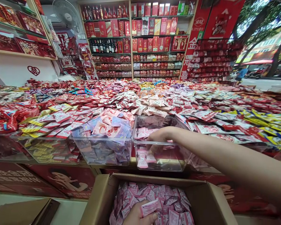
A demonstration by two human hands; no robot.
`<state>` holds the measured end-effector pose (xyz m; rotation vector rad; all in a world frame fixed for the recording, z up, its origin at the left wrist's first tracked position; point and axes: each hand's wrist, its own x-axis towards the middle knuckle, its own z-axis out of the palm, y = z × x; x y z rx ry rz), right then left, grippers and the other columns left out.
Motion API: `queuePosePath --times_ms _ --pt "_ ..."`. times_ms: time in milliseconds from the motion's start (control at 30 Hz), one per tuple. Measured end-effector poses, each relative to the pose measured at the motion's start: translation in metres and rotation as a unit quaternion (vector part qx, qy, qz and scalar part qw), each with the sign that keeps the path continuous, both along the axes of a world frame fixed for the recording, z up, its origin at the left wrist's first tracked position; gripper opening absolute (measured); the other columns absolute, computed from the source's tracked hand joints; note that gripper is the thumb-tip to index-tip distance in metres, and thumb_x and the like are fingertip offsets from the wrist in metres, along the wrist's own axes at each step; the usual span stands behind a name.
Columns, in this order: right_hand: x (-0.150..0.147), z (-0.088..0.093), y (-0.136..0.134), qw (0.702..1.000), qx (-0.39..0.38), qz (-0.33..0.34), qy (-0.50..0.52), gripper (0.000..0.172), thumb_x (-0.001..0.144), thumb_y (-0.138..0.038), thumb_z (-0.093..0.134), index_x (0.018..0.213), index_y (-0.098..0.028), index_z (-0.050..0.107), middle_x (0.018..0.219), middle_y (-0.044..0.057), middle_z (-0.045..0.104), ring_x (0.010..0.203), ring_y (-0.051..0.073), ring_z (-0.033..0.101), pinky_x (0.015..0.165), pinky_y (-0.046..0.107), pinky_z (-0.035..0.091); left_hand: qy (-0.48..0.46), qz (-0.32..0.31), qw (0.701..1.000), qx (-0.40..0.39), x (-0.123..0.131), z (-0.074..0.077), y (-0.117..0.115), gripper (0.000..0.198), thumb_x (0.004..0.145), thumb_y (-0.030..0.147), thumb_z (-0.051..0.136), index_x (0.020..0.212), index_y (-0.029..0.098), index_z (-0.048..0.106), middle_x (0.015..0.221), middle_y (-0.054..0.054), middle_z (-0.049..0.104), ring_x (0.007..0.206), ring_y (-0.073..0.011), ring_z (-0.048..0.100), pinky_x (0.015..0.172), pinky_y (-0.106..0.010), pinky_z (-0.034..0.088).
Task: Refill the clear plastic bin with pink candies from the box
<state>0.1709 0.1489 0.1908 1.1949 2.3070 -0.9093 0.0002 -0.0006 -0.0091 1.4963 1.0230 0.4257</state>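
Observation:
In the clear plastic bin (168, 159), my right hand (159, 136) reaches down over the front rim. Its bent fingers press at small pink candy packets (142, 159) on the bin's left side, partly blurred behind the plastic. Below, an open cardboard box (215, 203) holds a heap of similar pink packets (175, 215). My left hand (137, 215) is low in that box, its thumb and fingers closed around a pink candy packet (150, 208).
Left of the bin stands another clear bin of lilac and pink packets (111, 128). Mounds of wrapped sweets (154, 106) spread behind. Yellow packets (264, 122) lie to the right. Flattened cardboard (21, 212) rests at lower left. Shelves of boxes and bottles (131, 28) line the back.

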Motion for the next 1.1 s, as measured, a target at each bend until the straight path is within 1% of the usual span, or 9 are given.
queuePosePath --times_ms 133,233,400,467,567,667,767,900,1100 --pt "0.001 0.009 0.002 0.999 0.032 -0.02 0.021 0.03 0.065 -0.038 0.056 0.084 -0.015 0.059 0.067 0.0 0.056 0.055 0.011 0.049 0.05 0.022 0.037 -0.119 0.025 0.992 -0.018 0.002 0.0 0.003 0.034 0.068 0.042 0.055 0.09 0.016 0.057 0.086 -0.003 0.063 0.08 -0.0156 0.053 0.077 -0.026 0.038" --pt "0.004 0.028 -0.007 0.992 0.093 -0.035 0.083 0.026 0.072 -0.032 0.05 0.09 -0.016 0.056 0.077 0.001 0.058 0.061 0.011 0.05 0.053 0.021 0.038 -0.151 0.087 0.983 -0.058 0.002 0.002 0.005 0.034 0.064 0.046 0.057 0.079 0.016 0.057 0.067 0.001 0.058 0.061 -0.0115 0.049 0.062 -0.024 0.04" --pt "0.01 0.046 -0.081 0.899 0.355 -0.083 0.242 0.017 0.077 -0.029 0.045 0.084 -0.018 0.055 0.081 0.001 0.058 0.071 0.011 0.052 0.064 0.021 0.038 -0.152 0.141 0.975 -0.083 -0.001 0.014 0.005 0.043 0.06 0.052 0.057 0.081 0.014 0.056 0.053 0.004 0.051 0.044 -0.007 0.037 0.045 -0.021 0.03" --pt "0.011 0.026 -0.121 0.892 0.341 -0.078 0.286 0.016 0.078 -0.029 0.042 0.083 -0.021 0.055 0.079 0.0 0.058 0.071 0.011 0.052 0.065 0.021 0.038 -0.154 0.152 0.973 -0.085 -0.001 0.021 0.004 0.043 0.062 0.051 0.056 0.084 0.014 0.056 0.053 0.004 0.05 0.043 -0.0066 0.036 0.045 -0.021 0.029" --pt "0.009 -0.032 -0.165 0.912 0.259 -0.104 0.301 0.017 0.079 -0.025 0.041 0.086 -0.023 0.056 0.079 0.002 0.058 0.072 0.013 0.053 0.065 0.023 0.041 -0.158 0.138 0.974 -0.085 0.0 0.03 0.001 0.036 0.067 0.047 0.054 0.077 0.013 0.058 0.051 0.005 0.048 0.044 -0.0061 0.035 0.046 -0.02 0.03" --pt "0.003 -0.095 -0.181 0.891 0.265 -0.19 0.315 0.033 0.077 -0.026 0.044 0.11 -0.022 0.045 0.106 0.008 0.051 0.097 0.019 0.047 0.083 0.031 0.039 -0.17 0.108 0.976 -0.08 0.004 0.036 -0.003 0.031 0.067 0.041 0.057 0.08 0.013 0.059 0.059 0.003 0.053 0.052 -0.0082 0.043 0.055 -0.021 0.035" --pt "-0.005 -0.134 -0.179 0.863 0.254 -0.263 0.348 0.041 0.074 -0.031 0.051 0.113 -0.021 0.042 0.109 0.008 0.05 0.102 0.02 0.045 0.086 0.033 0.037 -0.197 0.046 0.978 -0.052 0.009 0.036 -0.008 0.031 0.068 0.035 0.059 0.092 0.015 0.059 0.074 0.0 0.06 0.073 -0.0132 0.049 0.071 -0.024 0.037" --pt "-0.007 -0.142 -0.177 0.836 0.228 -0.307 0.394 0.009 0.075 -0.027 0.049 0.083 -0.023 0.052 0.079 0.001 0.057 0.076 0.016 0.053 0.069 0.027 0.043 -0.221 0.017 0.974 -0.053 0.008 0.027 -0.008 0.033 0.067 0.032 0.06 0.096 0.015 0.058 0.082 -0.002 0.061 0.078 -0.0141 0.051 0.075 -0.026 0.037" --pt "0.007 -0.133 -0.178 0.818 0.293 -0.241 0.431 0.007 0.078 -0.021 0.046 0.075 -0.02 0.051 0.078 0.003 0.056 0.077 0.015 0.051 0.067 0.026 0.041 -0.302 0.066 0.944 -0.114 0.002 0.017 -0.003 0.049 0.065 0.034 0.062 0.109 0.02 0.048 0.065 0.0 0.063 0.063 -0.0115 0.055 0.066 -0.025 0.04"
